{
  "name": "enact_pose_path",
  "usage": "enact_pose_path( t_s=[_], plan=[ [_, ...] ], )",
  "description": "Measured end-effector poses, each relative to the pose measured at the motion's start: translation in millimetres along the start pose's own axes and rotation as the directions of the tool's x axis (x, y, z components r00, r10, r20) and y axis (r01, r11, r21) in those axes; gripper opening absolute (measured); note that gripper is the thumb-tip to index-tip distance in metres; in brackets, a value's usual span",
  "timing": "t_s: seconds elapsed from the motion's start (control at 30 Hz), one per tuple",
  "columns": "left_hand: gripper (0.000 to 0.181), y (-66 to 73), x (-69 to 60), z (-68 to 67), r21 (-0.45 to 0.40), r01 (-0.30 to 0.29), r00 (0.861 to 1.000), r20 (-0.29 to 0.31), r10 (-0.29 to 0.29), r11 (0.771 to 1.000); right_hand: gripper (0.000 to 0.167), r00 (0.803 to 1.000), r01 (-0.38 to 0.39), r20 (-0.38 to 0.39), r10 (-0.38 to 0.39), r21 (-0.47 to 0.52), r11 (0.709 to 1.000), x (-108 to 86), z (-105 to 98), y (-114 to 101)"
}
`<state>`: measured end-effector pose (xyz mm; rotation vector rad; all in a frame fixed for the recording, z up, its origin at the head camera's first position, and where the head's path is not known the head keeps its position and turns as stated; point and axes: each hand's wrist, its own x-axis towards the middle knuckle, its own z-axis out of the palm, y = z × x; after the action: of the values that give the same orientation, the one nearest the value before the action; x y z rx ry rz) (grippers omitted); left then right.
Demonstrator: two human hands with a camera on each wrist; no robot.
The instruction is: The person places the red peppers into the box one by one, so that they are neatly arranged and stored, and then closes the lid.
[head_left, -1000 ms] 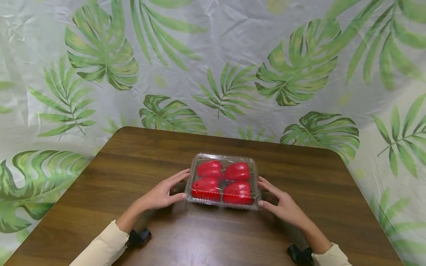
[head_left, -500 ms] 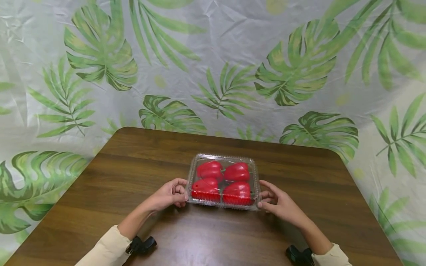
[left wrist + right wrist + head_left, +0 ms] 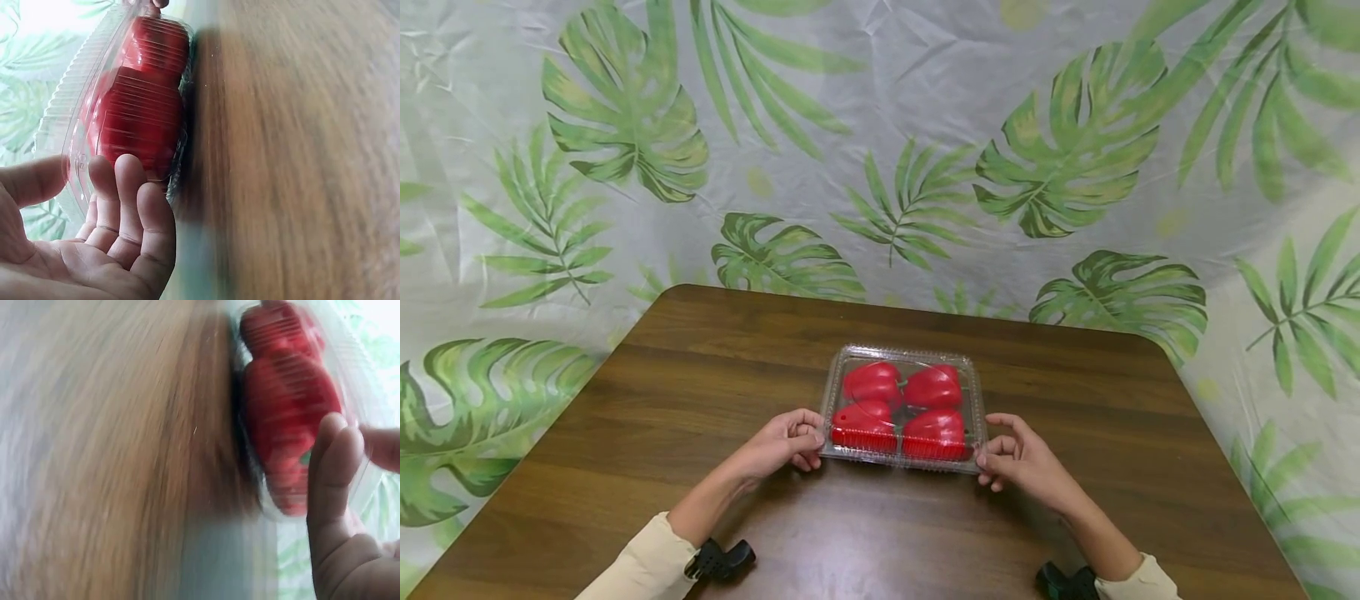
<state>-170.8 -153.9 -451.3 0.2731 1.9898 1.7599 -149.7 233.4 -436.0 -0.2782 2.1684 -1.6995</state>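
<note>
A clear plastic clamshell box [image 3: 901, 357] sits on the table with its lid closed over several red bell peppers [image 3: 934, 388]. My left hand [image 3: 781, 443] pinches the box's near left corner, thumb on top of the rim and fingers curled beneath. At the near right corner my right hand [image 3: 1022, 457] pinches the rim between thumb and fingers. In the left wrist view the fingertips [image 3: 130, 169] lie against the box's side, below the rim. The right wrist view is blurred, but the thumb and fingers meet at the rim there too.
The brown wooden table [image 3: 880, 533] spreads around the box on all sides. Behind it hangs a pale curtain [image 3: 925, 108] printed with green leaves. Black camera mounts [image 3: 722, 560] are strapped at both wrists.
Both hands have gone from resting straight-fingered along the box's sides to pinching its near corners. The left curled its fingers first, then the right slid nearer. The box has hardly moved.
</note>
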Motion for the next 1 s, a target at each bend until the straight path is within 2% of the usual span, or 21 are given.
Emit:
enact_pose_path(
  t_s=[0.17,0.3,0.47,0.7,0.87,1.0],
  plan=[
    [0.031,1.0,1.3,3.1,-0.037,-0.008,1.000,0.005,0.008,0.999,0.052,0.993,-0.112,-0.016,0.115,0.132,0.985,1.0,0.8,1.1],
    [0.035,1.8,2.7,5.3,-0.086,-0.005,1.000,-0.021,0.003,0.996,0.030,0.993,-0.120,0.006,0.121,0.186,0.975,0.1,0.0,3.9],
    [0.033,0.8,3.3,5.4,-0.164,0.003,1.000,-0.028,-0.008,0.986,0.005,0.992,-0.125,0.048,0.118,0.198,0.972,0.4,-0.6,5.4],
    [0.032,-1.0,3.4,4.8,-0.215,-0.009,1.000,-0.026,0.004,0.977,0.012,0.988,-0.154,0.048,0.149,0.113,0.982,0.6,-1.3,3.5],
    [0.034,1.0,3.1,6.3,-0.188,-0.014,0.999,-0.035,0.008,0.982,0.012,0.990,-0.131,0.079,0.120,0.162,0.978,2.2,-0.4,5.2],
    [0.033,4.2,2.7,9.4,-0.168,-0.016,0.998,-0.070,0.005,0.986,0.014,0.991,-0.120,0.078,0.107,0.183,0.976,3.5,2.1,6.6]
  ],
)
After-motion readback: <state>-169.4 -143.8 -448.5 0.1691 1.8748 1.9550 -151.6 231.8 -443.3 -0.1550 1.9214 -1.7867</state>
